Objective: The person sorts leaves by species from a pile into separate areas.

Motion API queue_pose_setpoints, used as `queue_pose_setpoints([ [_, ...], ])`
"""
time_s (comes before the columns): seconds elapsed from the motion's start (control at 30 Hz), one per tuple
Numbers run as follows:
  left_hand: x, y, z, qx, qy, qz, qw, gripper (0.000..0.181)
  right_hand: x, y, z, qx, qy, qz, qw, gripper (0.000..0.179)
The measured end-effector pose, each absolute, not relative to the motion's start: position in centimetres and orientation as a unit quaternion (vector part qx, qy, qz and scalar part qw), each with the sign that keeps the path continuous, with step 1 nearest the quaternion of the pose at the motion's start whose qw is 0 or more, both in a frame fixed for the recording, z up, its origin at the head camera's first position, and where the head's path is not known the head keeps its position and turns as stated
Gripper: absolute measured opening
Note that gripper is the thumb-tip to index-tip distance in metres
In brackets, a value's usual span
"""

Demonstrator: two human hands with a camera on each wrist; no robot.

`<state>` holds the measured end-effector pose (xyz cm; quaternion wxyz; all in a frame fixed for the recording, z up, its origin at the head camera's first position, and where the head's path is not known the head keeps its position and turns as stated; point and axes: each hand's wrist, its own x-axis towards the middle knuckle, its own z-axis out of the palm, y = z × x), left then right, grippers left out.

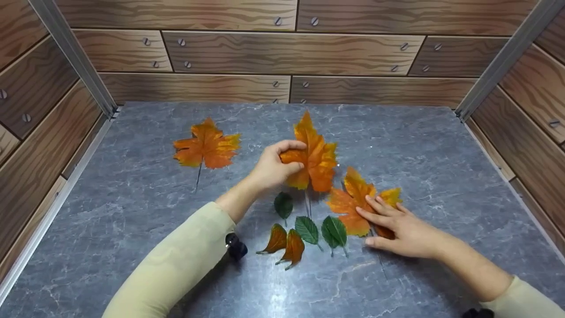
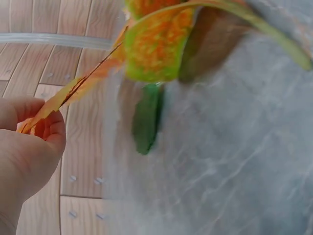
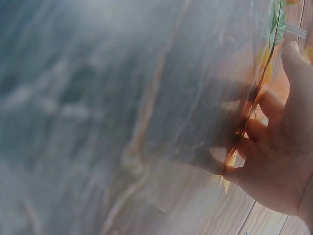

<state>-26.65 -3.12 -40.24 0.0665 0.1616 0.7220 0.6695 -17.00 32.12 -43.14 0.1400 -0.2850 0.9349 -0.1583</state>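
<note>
- The middle orange leaf (image 1: 318, 163) is near the centre of the bench (image 1: 110, 207), its stem pointing toward the person.
- The left hand (image 1: 276, 165) has a narrow grip, pinching that leaf's left side between thumb and fingers.
- The right hand (image 1: 401, 229) has a wide grip, fingers spread across the right orange leaf (image 1: 351, 201).
- Between the forearms lie green leaves (image 1: 306, 229) and two brownish leaves (image 1: 294, 247).
- Well apart, at left, lies another orange leaf (image 1: 205, 148).
- Wood-patterned walls (image 1: 282, 53) stand around.

Grey marbled tabletop (image 1: 423, 154), wood-patterned panels (image 1: 287, 53) behind, grey corner posts (image 1: 73, 51), seemingly metal
</note>
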Motion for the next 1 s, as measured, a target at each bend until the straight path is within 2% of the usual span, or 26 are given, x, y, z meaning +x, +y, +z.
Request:
queue_pose_setpoints([
  [0.23, -27.7, -5.0, -38.6, 0.166, 0.709, 0.685, 0.013, 0.036, -17.1, 32.1, -43.1, -0.285, 0.935, -0.157, 0.141, 0.076],
  [0.57, -30.6, -10.0, -37.1, 0.115, 0.722, 0.681, -0.047, 0.029, -17.1, 32.0, -43.1, -0.283, 0.935, -0.155, 0.145, 0.076],
  [1.0, -33.1, -12.5, -41.4, 0.016, 0.755, 0.655, 0.001, 0.030, -16.9, 32.2, -43.3, -0.287, 0.937, -0.156, 0.127, 0.077],
])
